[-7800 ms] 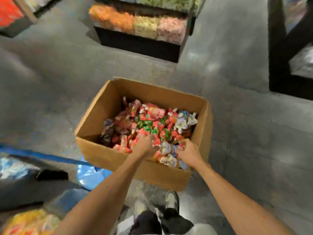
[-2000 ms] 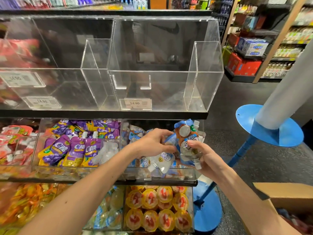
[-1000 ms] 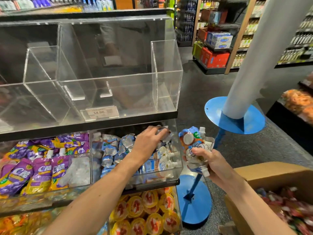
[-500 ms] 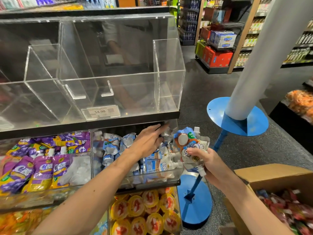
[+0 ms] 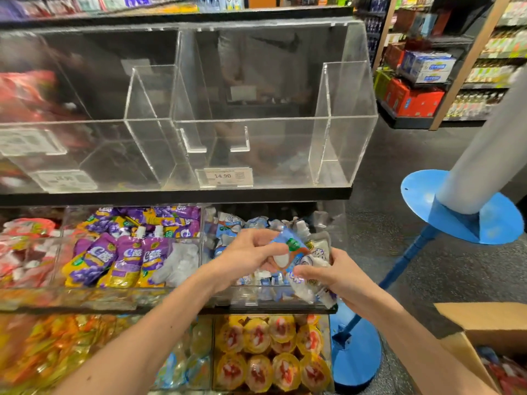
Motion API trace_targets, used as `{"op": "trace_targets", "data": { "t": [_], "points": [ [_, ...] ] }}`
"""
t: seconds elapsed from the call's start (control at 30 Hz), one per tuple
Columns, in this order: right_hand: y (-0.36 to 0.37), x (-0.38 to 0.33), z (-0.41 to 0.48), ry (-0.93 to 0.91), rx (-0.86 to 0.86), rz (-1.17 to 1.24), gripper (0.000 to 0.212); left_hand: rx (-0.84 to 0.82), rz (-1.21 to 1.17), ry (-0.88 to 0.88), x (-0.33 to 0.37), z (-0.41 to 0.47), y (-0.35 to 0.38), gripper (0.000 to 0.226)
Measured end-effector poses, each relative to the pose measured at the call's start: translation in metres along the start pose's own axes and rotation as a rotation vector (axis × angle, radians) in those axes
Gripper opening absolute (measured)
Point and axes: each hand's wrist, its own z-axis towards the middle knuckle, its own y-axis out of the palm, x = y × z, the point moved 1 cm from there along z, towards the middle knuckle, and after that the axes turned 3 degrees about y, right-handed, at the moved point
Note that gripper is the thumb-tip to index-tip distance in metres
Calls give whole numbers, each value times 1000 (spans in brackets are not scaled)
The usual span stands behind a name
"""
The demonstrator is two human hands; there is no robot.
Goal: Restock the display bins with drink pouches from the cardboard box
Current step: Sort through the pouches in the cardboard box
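My right hand point(image 5: 328, 277) grips a bunch of blue-and-white drink pouches point(image 5: 309, 258) in front of the middle-shelf bin. My left hand point(image 5: 248, 258) pinches the top pouch of that bunch, the one with an orange patch and white cap. Behind both hands stands the clear bin point(image 5: 322, 302) that holds several matching blue-white pouches. The cardboard box point(image 5: 482, 323) sits at the lower right, with red pouches showing inside.
An acrylic bin point(image 5: 342, 143) with a 14.90 price tag sits on the shelf above. Purple pouches point(image 5: 122, 255) fill the bin to the left, round yellow cups point(image 5: 271, 354) the bin below. A white pillar on a blue stand point(image 5: 462, 212) rises at right.
My left hand came out of the bin of blue-white pouches and now pinches a pouch in the bunch my right hand holds. The view shifted left.
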Motion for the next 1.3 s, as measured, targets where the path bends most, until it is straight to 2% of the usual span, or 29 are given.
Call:
{"op": "trace_targets", "data": {
  "t": [0.1,0.23,0.33,0.4,0.57,0.73,0.8,0.9,1.07,1.3],
  "points": [
    [10,-5,3,-56,66,18,41,148,-28,140,8,-15,-17,30],
    [4,-2,12,-117,304,145,55,326,171,396,15,-19,-43,35],
    [-9,0,14,-153,401,198,27,463,370,541,15,-13,-44,41],
    [-14,1,12,-143,394,196,14,488,588,674,13,-6,-34,45],
    [-20,9,9,-119,359,197,10,405,1115,871,-11,27,-15,55],
    [-20,16,7,-97,316,180,17,297,1276,777,-32,66,-15,50],
    [-20,17,7,-92,308,181,16,276,1256,685,-38,77,-18,48],
    [-21,18,8,-84,308,175,14,249,1083,580,-42,89,-22,44],
    [-20,17,10,-79,299,157,9,110,1411,321,-37,108,-27,65],
    [-18,12,13,-53,252,192,17,122,1299,397,-31,73,-32,62]
  ]
}}
